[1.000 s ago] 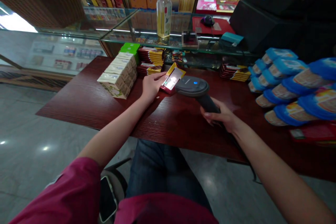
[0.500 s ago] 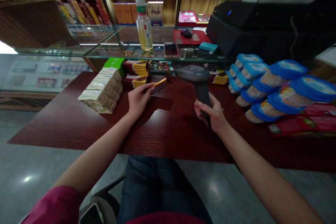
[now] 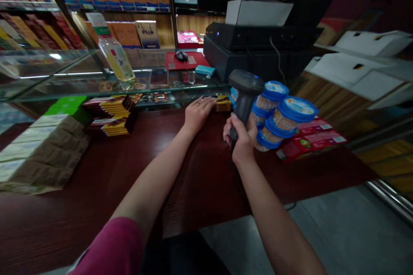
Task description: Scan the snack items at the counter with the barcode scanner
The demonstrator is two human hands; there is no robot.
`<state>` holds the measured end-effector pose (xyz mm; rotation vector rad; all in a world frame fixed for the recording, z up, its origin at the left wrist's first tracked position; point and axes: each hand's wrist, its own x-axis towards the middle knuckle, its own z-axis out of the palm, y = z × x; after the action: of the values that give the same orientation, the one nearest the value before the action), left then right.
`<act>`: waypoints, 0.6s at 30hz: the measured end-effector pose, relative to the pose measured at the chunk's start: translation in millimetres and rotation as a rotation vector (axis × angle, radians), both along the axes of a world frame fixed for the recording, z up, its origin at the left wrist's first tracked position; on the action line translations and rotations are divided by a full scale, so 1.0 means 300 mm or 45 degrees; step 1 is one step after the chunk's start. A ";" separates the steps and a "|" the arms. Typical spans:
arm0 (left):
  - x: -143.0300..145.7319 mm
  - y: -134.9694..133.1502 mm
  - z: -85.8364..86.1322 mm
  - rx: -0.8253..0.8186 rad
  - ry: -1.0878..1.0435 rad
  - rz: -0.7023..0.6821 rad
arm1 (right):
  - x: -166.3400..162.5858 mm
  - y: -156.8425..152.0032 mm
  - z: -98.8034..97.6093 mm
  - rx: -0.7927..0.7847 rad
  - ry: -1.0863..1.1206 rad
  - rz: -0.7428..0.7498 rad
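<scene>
My right hand [image 3: 242,137] is closed around the handle of a dark barcode scanner [image 3: 243,94], its head held up above the tabletop. My left hand [image 3: 199,115] reaches to a small stack of yellow-and-brown snack packets [image 3: 223,103] at the back of the table. Its fingers lie together over the stack's left end, on a packet mostly hidden beneath them. Further left, a taller double pile of the same packets [image 3: 116,114] stands beside cream-coloured boxes [image 3: 45,146] and a bright green box [image 3: 69,108].
Blue-lidded tubs [image 3: 295,114] stand stacked just right of the scanner, with red packages [image 3: 312,139] beside them. Behind is a glass counter [image 3: 142,79] bearing a bottle [image 3: 114,58], a mouse [image 3: 181,56] and a light-blue item [image 3: 204,70]. A black machine [image 3: 245,53] stands at the back right.
My left hand has carried a snack packet rightward from mid-table to the small stack at the back. My view has turned right. The scanner stays in my right hand.
</scene>
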<state>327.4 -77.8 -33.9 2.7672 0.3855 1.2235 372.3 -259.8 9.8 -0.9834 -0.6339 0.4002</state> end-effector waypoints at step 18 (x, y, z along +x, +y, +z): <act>-0.122 0.010 -0.012 0.015 0.166 0.074 | -0.015 0.022 -0.044 -0.110 0.096 0.228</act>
<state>290.8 -74.7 -37.4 2.8740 0.4737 1.0632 367.7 -253.3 -3.5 -0.9919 -0.6421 0.6245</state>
